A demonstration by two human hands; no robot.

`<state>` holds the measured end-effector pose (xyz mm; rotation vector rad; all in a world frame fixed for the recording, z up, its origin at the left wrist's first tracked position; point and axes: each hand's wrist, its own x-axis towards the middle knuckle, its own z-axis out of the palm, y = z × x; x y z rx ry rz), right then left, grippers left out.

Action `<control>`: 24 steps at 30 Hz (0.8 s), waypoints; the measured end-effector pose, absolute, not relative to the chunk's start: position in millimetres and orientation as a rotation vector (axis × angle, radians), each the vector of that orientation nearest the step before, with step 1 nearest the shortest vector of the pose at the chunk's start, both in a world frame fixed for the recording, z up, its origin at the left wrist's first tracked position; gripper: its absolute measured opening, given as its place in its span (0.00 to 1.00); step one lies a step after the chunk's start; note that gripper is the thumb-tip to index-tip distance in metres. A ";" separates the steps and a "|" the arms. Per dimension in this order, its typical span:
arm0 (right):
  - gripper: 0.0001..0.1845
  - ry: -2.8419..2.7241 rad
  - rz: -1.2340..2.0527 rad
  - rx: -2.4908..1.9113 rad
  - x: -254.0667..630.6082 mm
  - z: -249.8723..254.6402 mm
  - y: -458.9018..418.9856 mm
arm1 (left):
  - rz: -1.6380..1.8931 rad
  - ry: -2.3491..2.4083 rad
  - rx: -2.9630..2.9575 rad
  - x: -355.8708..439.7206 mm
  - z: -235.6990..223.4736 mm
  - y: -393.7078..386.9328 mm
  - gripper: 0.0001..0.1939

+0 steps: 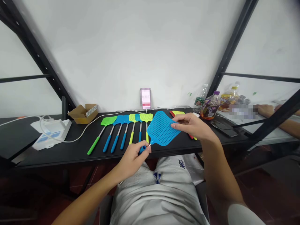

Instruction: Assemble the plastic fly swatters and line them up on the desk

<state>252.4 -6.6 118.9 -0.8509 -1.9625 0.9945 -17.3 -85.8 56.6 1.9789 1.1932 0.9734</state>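
A blue fly swatter (162,128) with a perforated square head is held up over the table's front edge. My left hand (136,157) is closed around its handle, near where the thin metal shaft comes out. With thumb and fingers, my right hand (191,124) pinches the right corner of the head. To the left, several fly swatters lie in a row, among them a green one (94,145) and a blue one (116,140), handles toward me. Behind my right hand, a yellow swatter head (178,112) and a red one (172,113) are partly hidden.
A lit phone (145,99) leans on the wall, its cable running along the black table (77,147). An open cardboard box (83,114) and a white box (52,134) stand left. Bottles (211,106) and a dark phone (223,128) are right. Another person's hand (266,111) shows beyond the frame post.
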 end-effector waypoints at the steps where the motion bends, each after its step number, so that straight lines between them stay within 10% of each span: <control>1: 0.14 -2.029 0.990 -0.860 256.8 120.3 -6.3 | 0.935 1.202 2.009 -18.0 56.5 -86.1 0.17; 24: 0.33 -1.944 1.336 -0.849 254.6 121.2 -5.5 | 0.800 1.271 2.270 -22.1 53.2 -84.8 0.09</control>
